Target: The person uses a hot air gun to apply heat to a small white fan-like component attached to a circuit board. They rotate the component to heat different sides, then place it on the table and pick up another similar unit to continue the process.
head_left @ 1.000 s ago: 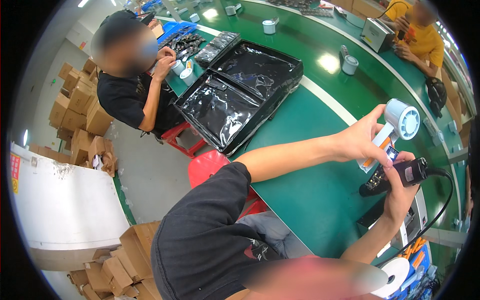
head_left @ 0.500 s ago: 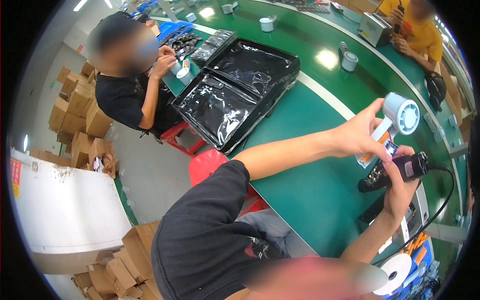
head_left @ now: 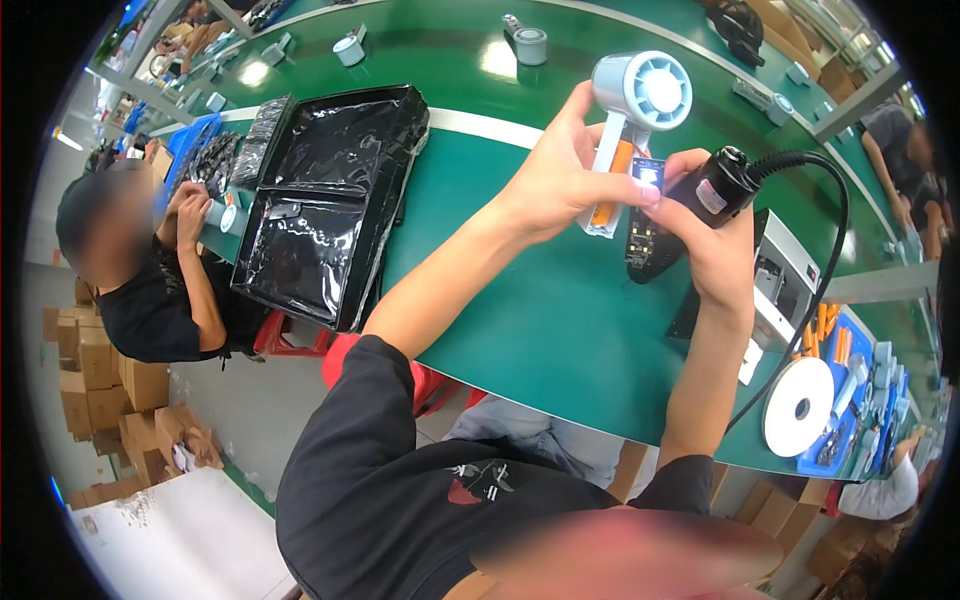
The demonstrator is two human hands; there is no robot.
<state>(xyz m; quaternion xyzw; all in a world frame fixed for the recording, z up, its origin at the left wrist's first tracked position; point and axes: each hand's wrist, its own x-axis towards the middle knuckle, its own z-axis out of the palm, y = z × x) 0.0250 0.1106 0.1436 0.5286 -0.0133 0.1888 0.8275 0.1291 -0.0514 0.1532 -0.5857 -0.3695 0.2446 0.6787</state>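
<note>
My left hand [head_left: 555, 185] grips a light blue handheld fan [head_left: 630, 90] by its handle, the round head pointing up and away. The handle is uncovered, showing an orange battery cell [head_left: 603, 212] and a small circuit board [head_left: 648, 172] with a bright white glow on it. In my right hand [head_left: 722, 255] is a black cylindrical corded device [head_left: 712, 190] with a pale sticker. Small yellowish spots dot its lower end, and its cable leaves at the upper right. Both thumbs meet at the board's lower edge. Whether the device touches the board I cannot tell.
Left of my arm lies a black plastic-lined tray case [head_left: 325, 210]. At right stand a metal-cased box [head_left: 785, 275], a white reel [head_left: 798, 405] and a blue bin [head_left: 835, 440] of parts. More fan bodies [head_left: 530, 45] sit across the green bench. A co-worker [head_left: 150, 270] sits at left.
The view has swung right, so the tray case and co-worker appear farther left. Both hands still hold the fan and the black device close together; the board's glow is now brighter.
</note>
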